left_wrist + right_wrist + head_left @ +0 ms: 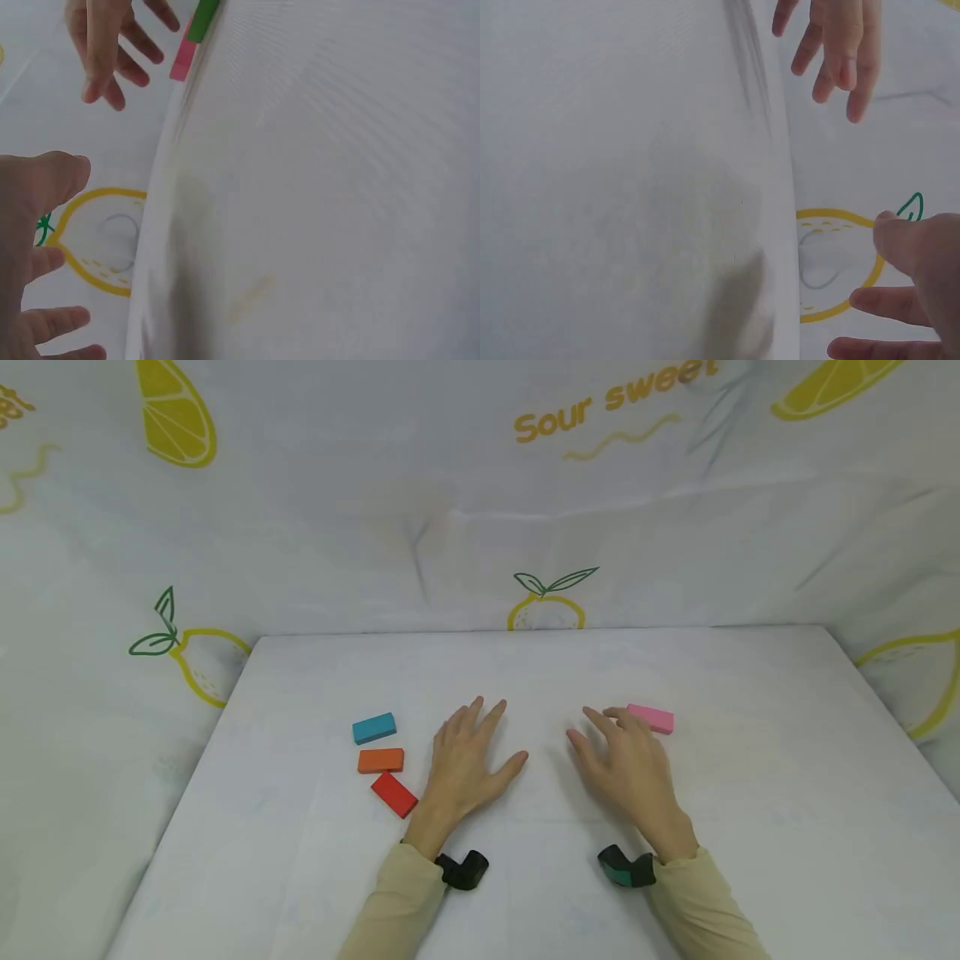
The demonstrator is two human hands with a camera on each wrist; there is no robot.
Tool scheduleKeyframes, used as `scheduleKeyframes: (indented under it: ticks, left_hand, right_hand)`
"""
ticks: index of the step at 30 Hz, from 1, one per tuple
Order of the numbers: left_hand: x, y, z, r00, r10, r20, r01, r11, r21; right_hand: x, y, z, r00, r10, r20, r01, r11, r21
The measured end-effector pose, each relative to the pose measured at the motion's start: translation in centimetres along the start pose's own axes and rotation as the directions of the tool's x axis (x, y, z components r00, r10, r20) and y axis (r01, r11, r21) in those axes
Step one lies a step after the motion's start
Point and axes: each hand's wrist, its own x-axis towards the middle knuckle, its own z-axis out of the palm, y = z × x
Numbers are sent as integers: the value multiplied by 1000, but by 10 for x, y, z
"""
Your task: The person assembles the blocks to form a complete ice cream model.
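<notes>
In the head view my left hand point(461, 767) hovers over the table, palm down with fingers spread, and holds nothing. Just left of it lie a blue block point(374, 729), an orange block point(381, 761) and a red block point(394, 795). The red one is turned at an angle, its corner close to the orange one. My right hand point(632, 768), fingers spread and likewise without anything in it, partly covers a pink block point(652, 718). A green block point(202, 21) shows beside the pink one in the left wrist view; from the head it is hidden.
The white table point(787, 760) meets a cloth backdrop point(337, 552) printed with lemons and lettering. A dark wrist camera point(463, 870) sits at the left cuff, another dark camera point(627, 867) at the right one.
</notes>
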Motion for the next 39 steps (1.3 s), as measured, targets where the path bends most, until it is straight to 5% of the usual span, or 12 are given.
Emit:
scheduleKeyframes:
  ticks: [3,8,12,16,28,39]
  left_hand:
    - [10,7,1,1000,23,16,-20,985,-173]
    - [33,20,3,995,98,35,-72,893,-444]
    - [52,32,12,983,171,69,-107,834,-541]
    - [67,42,27,971,216,106,-118,812,-571]
    - [91,66,69,947,300,118,-204,841,-501]
    - [102,85,76,928,294,231,-210,921,-327]
  right_hand:
    - [-5,5,-7,999,41,-29,-40,999,18]
    - [-14,12,-17,993,109,-41,-107,993,40]
    - [-20,16,-24,987,163,-10,-162,986,45]
    - [-26,20,-31,976,215,47,-216,976,29]
    - [-39,29,-35,928,319,192,-325,946,3]
    - [-38,30,-34,901,356,249,-366,930,-3]
